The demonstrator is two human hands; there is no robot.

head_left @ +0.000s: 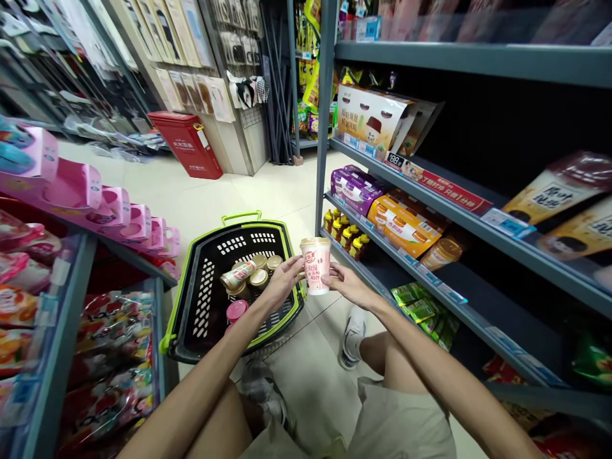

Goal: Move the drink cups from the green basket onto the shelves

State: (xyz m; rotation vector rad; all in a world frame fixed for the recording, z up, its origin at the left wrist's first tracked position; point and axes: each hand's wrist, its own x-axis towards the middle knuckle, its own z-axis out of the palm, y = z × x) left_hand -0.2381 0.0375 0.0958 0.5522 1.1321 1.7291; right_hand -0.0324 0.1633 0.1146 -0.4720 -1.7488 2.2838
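I hold a pink and white drink cup upright between both hands, over the right rim of a black shopping basket with green trim. My left hand grips the cup's left side and my right hand grips its right side. Inside the basket lie several cups of the same kind, some on their sides, and a pink-lidded one. The basket stands on the tiled floor in front of my knees.
Grey metal shelving on the right carries boxed drinks, purple and orange packs and small yellow-capped bottles. A shelf of pink boxes and packaged snacks stands at left. A red bin stands farther down the aisle.
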